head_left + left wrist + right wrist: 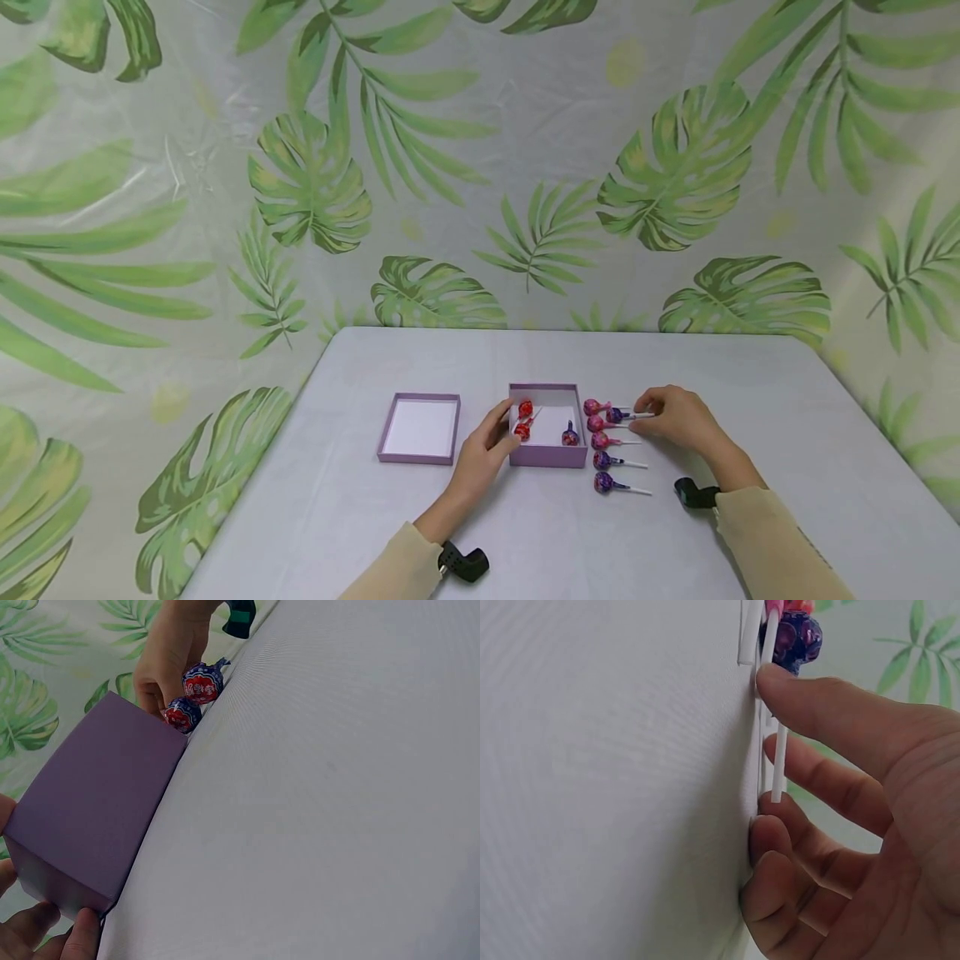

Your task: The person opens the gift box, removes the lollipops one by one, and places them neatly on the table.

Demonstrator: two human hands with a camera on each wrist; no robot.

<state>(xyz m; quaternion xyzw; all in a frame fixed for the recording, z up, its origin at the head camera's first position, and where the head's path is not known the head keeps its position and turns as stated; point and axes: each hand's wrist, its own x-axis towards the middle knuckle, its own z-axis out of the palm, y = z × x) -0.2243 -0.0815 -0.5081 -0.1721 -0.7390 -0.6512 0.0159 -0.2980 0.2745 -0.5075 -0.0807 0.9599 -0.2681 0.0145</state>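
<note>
In the head view, gripping the purple box (pixel 549 456) at its left end with loosely curled left hand (pixel 478 454), probably for steadiness; right of it, pinching a dark lollipop (pixel 616 415) by the stick (pixel 633 415) with right hand (pixel 681 421); in the left wrist view, bracing fingertips (pixel 85 926) against the box; in the right wrist view, pressing thumb (pixel 787 690) on the stick, seemingly keeping the wrapped head (pixel 795 637) free.

One purple box (pixel 551 456) contains two red lollipops (pixel 526 408) and one blue-purple lollipop (pixel 570 437). Right of the box are three pink lollipops (pixel 600 441), three purple lollipops (pixel 603 483) and one right hand (pixel 681 418); at its left, one left hand (pixel 478 457) and one lid (pixel 418 429).
</note>
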